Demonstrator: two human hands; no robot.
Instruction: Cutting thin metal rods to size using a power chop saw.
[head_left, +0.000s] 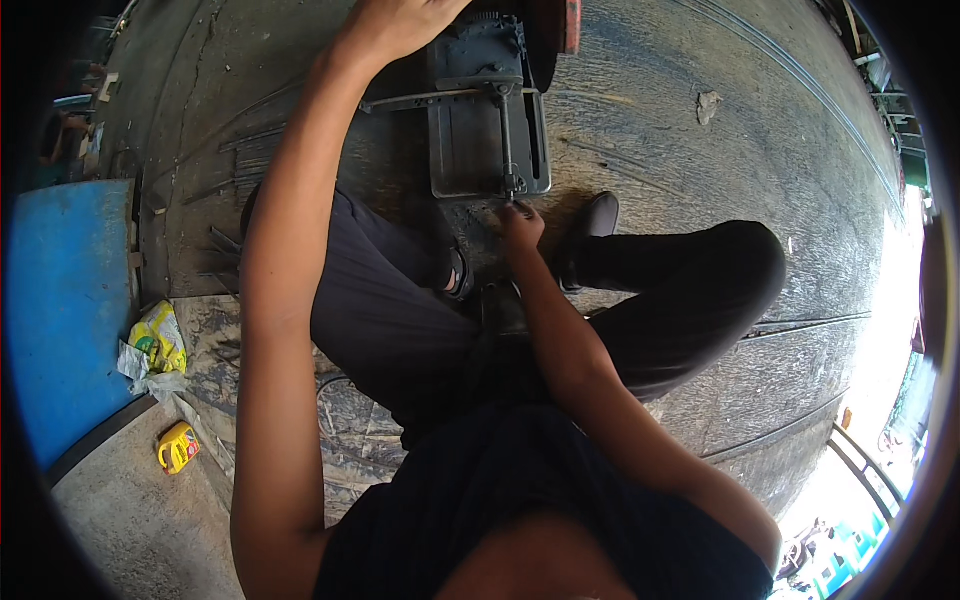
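Observation:
A black cut-off saw (440,160) with a flat metal base stands on the floor between my feet. My right hand (522,222) is closed round the near end of its clamp screw (507,140), by the base's front edge. A thin metal bar (410,99) lies across the base and sticks out to the left. At the top edge my left hand (405,28) reaches over the saw's far left side; its fingers are cut off by the picture's edge, so what they touch is hidden. Part of a red-edged guard (572,28) shows at the top right of the saw.
Several thin rods (255,140) lie on the stained floor at the left, and long rods (780,60) at the far right. A blue panel (70,300), a yellow-green bag (160,338) and a yellow jug (178,447) are to my left. My legs bend around the saw's near side.

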